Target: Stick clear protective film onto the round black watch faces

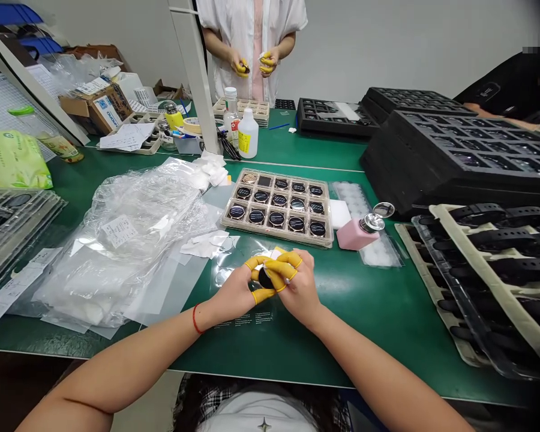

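Observation:
My left hand (240,285), in yellow finger cots, grips a small round black watch face (264,278) by its edge, just above the green table. My right hand (297,282), also in yellow finger cots, is closed over the other side of the disc. A piece of white wipe (273,254) shows between its fingers. Beyond the hands lies a clear plastic tray (276,236) of round watch faces in square pockets. A pink pump bottle (357,235) with its metal lid raised stands to the right of that tray.
Clear plastic bags (130,234) cover the left side, with white wipes (209,245) beside them. Watches with straps (495,240) fill trays at right, near black foam trays (468,150). A white bottle (248,135) stands behind. Across the table another person (254,48) handles small items.

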Demonstrator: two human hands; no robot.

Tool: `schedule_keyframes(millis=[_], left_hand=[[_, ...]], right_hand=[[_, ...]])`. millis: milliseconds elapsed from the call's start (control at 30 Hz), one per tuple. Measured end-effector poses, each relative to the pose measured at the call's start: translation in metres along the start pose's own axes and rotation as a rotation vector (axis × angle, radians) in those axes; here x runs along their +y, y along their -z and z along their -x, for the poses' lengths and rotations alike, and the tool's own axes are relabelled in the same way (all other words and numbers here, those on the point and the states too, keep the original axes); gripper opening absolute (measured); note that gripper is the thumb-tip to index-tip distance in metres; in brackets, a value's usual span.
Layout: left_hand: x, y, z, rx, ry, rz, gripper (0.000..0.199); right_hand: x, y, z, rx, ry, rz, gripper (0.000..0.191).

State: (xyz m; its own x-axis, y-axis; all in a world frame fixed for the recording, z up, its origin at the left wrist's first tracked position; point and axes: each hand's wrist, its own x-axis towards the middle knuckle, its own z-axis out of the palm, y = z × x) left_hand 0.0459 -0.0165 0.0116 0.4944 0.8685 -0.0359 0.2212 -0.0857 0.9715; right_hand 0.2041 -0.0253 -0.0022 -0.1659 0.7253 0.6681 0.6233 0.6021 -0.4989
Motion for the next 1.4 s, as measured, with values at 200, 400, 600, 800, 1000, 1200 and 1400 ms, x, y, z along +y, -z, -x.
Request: schedule_keyframes(millis=[200,400,600,800,1000,1200,1400], left_hand=[[0.005,-0.001,0.003,0.040,0.022,0.060,0.040],[0.015,0.035,-0.005,0.266,0.074,0.124,0.048],[0.018,0.083,0.008,0.443,0.116,0.190,0.057],[-0.021,0.082,0.045,0.373,0.286,0.161,0.059],[-0.036,0.075,0.057,0.366,0.174,0.211,0.054],[-0.013,0.061,0.035,0.184,-0.050,0.246,0.052],[0.016,0.035,0.008,0.375,-0.247,0.253,0.044]], right_hand=[[0.020,0.007,-0.001,-0.009,-0.140,0.034,0.010],[0.053,0.027,-0.008,0.010,-0.359,0.284,0.013],[0.044,0.004,-0.020,-0.387,-0.381,0.316,0.025],[0.031,-0.045,-0.030,-0.375,-0.511,0.153,0.018],[0.018,-0.027,-0.037,-0.238,-0.582,-0.383,0.009],[-0.001,0.019,-0.048,0.028,-0.717,-0.841,0.023],[0.004,0.062,-0.049,0.098,-0.346,-0.325,0.031]])
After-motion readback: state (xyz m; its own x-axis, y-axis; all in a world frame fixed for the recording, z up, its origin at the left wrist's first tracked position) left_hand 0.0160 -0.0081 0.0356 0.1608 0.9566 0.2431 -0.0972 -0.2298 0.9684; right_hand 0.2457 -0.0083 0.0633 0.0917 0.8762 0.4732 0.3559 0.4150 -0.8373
